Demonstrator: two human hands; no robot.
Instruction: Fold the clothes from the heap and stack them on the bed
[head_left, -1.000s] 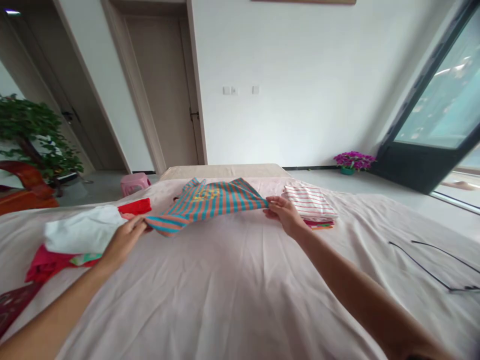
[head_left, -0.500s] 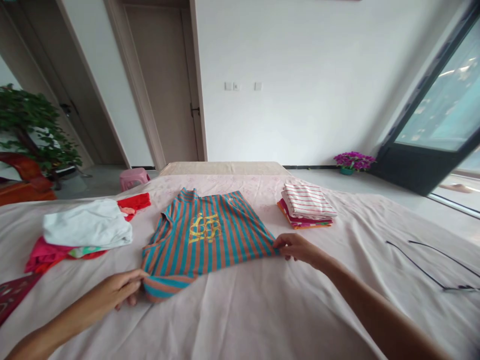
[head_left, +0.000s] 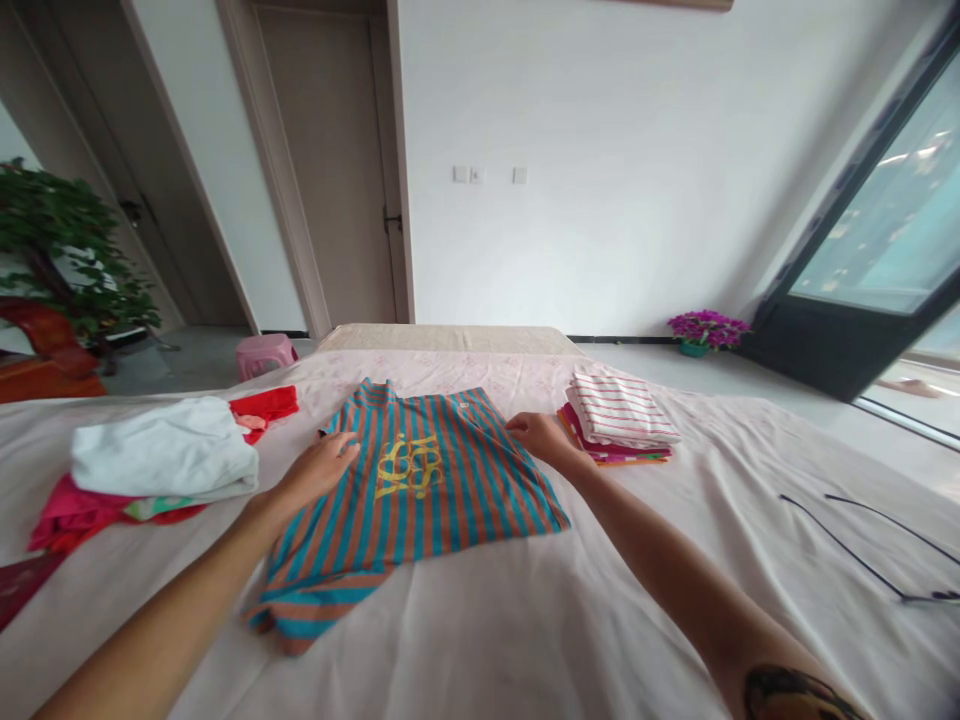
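Observation:
A sleeveless shirt (head_left: 465,480) with teal and brown stripes and yellow lettering lies spread on the sheet, its high collar toward the left. My left hand (head_left: 326,465) rests on the shirt's left part near the armhole, fingers stretched out over the cloth. At the far right edge of the shirt, my right hand (head_left: 540,437) has its fingertips drawn together on the cloth. The near left corner of the shirt is bunched and turned over toward me.
A folded stack of clothes (head_left: 626,410), red-striped white on top, sits to the right. Glasses (head_left: 862,550) lie nearer on that side. A loose pile with a white garment (head_left: 165,450) is at left. Beyond are a pink stool (head_left: 266,357) and purple flowers (head_left: 709,328).
Both hands have left the shirt's near edge and moved farther away along its sides. The near left corner has shifted toward me and to the left.

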